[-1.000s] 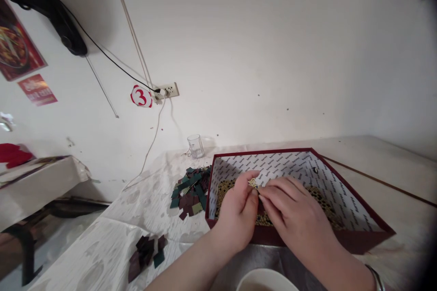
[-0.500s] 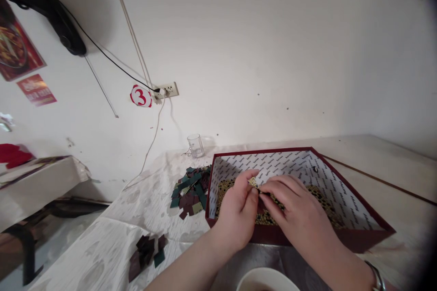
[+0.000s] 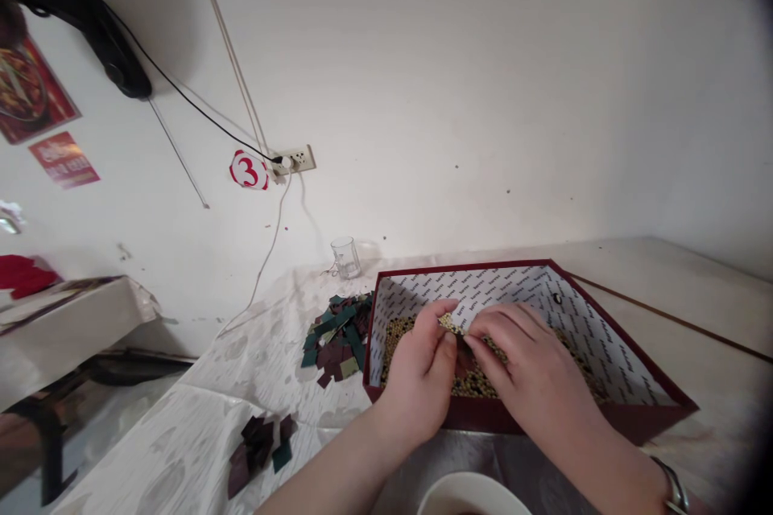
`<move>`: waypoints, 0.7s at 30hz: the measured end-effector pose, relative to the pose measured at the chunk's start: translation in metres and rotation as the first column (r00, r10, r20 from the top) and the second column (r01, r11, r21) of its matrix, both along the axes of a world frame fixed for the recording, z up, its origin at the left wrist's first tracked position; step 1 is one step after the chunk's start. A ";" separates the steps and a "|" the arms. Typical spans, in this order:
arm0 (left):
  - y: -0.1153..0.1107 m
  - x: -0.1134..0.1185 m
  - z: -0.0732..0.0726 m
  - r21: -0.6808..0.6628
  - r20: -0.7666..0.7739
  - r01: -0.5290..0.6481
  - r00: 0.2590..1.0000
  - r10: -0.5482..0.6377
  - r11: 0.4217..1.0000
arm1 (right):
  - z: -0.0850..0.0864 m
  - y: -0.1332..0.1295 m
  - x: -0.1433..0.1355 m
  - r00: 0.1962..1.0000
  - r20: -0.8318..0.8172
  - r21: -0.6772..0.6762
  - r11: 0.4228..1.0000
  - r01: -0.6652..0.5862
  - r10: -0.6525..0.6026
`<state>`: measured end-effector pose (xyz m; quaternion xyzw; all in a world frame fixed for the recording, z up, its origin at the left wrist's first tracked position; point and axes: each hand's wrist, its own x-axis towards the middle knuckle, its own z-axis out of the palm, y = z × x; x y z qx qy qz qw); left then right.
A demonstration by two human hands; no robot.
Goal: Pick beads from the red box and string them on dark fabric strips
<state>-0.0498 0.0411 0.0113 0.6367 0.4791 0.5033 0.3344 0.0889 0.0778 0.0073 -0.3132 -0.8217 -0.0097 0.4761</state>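
Two hands, box [image 3: 483, 415] beneath. The right hand [image 3: 535, 366] has edged slightly off the left hand [image 3: 418, 382]; I judge handling unfinished. Left thumb and finger pinch a dark piece [image 3: 465, 357] between them; right's grip, can't tell.

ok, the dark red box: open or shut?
Open. No lid covers the box; its printed lining and the small yellowish and black pieces inside show from above.
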 end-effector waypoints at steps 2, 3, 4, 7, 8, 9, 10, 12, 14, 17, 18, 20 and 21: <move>0.000 0.000 0.000 0.010 -0.018 -0.011 1.000 0.011 1.000 | 0.000 -0.001 0.000 1.000 -0.003 0.002 1.000 -0.008 0.008; 0.000 0.000 0.000 0.020 -0.035 -0.024 0.999 0.025 1.000 | 0.000 -0.001 -0.001 1.000 0.001 0.003 1.000 -0.019 0.019; 0.000 0.000 0.000 0.027 -0.049 -0.037 0.998 0.038 0.999 | 0.000 -0.002 -0.001 1.000 0.006 0.006 1.000 -0.030 0.030; 0.001 0.000 0.000 0.020 -0.041 -0.037 0.998 0.038 0.999 | 0.000 -0.001 -0.001 1.000 0.007 0.013 1.000 -0.026 0.026; 0.001 0.000 0.000 0.012 -0.029 -0.028 0.999 0.028 1.000 | 0.000 -0.001 -0.001 1.000 0.004 0.009 1.000 -0.018 0.018; 0.001 0.000 0.001 0.007 -0.023 -0.021 0.999 0.022 1.000 | 0.000 -0.001 -0.001 1.000 0.001 0.004 1.000 -0.015 0.015; 0.001 0.000 0.001 0.010 -0.029 -0.021 0.999 0.021 1.000 | 0.000 -0.001 -0.001 1.000 0.000 0.000 1.000 -0.017 0.017; 0.001 0.000 0.002 0.031 -0.065 -0.044 0.997 0.046 0.999 | 0.000 -0.002 0.000 0.999 0.010 -0.007 0.999 -0.031 0.031; 0.001 0.000 0.002 0.050 -0.094 -0.068 0.993 0.073 0.996 | 0.000 -0.002 0.000 0.999 0.023 -0.002 0.999 -0.039 0.039; 0.001 0.000 0.003 0.035 -0.079 -0.051 0.995 0.054 0.998 | 0.000 -0.002 0.000 1.000 0.022 0.009 1.000 -0.008 0.008; 0.001 0.000 0.003 0.029 -0.072 -0.043 0.996 0.045 0.999 | 0.000 -0.002 0.000 1.000 0.017 0.010 1.000 0.002 -0.002; 0.001 0.000 0.003 0.034 -0.080 -0.042 0.996 0.045 0.999 | 0.000 -0.002 -0.001 1.000 0.014 0.007 1.000 0.002 -0.002; 0.001 0.000 0.002 0.042 -0.090 -0.048 0.995 0.051 0.998 | 0.001 -0.002 -0.002 1.000 0.016 0.009 1.000 -0.005 0.005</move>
